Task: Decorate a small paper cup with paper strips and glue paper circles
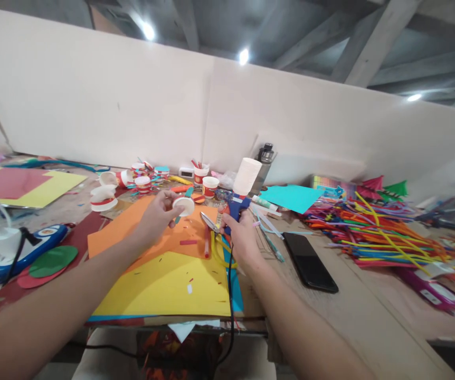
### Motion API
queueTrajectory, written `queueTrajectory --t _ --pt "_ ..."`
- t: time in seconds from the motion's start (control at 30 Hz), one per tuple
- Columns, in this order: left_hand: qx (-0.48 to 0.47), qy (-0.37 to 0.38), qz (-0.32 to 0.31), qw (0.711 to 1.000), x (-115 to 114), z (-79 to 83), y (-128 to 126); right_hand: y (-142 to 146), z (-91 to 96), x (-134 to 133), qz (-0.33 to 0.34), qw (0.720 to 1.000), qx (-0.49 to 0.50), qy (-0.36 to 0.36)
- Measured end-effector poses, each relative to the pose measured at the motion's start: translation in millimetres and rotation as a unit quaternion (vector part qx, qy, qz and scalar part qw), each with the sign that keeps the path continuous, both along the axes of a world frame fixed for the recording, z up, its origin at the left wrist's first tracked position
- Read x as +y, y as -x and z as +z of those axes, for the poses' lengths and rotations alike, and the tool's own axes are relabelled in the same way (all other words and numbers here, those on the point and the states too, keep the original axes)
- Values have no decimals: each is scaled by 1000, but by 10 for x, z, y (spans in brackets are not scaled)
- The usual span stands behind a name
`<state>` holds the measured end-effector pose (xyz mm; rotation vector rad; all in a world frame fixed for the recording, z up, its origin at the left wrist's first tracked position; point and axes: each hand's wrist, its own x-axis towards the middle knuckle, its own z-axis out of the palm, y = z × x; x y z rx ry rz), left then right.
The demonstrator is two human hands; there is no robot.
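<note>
My left hand (159, 214) pinches a small white paper-cup piece (184, 206), its round face towards me. Teal strips (189, 192) stick out from it above and below. My right hand (240, 231) is wrapped round a blue hot glue gun (233, 209), whose black cord (231, 295) hangs over the table's front edge. Just left of the glue gun lie scissors (210, 222) with yellow handles, partly hidden by that hand. Under both hands are orange paper (132, 232) and yellow paper (164, 287) with small scraps on top.
A black phone (310, 262) and many pipe cleaners (381, 232) lie to the right. White stacked cups (247, 176) and a dark bottle (264, 166) stand behind. Cut red-and-white cups (103, 198) and a blue power strip (33, 252) are at left.
</note>
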<state>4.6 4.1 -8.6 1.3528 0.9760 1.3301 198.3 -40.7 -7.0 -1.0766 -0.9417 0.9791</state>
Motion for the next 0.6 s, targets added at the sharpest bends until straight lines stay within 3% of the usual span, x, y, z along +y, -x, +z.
queueTrajectory --t 0.23,0.6 --pt "-37 60 -49 996 -159 37 -132 96 -106 -6 -18 999 -16 21" --pt "-36 68 -100 992 -226 -44 -265 172 -110 -91 -8 997 -66 29"
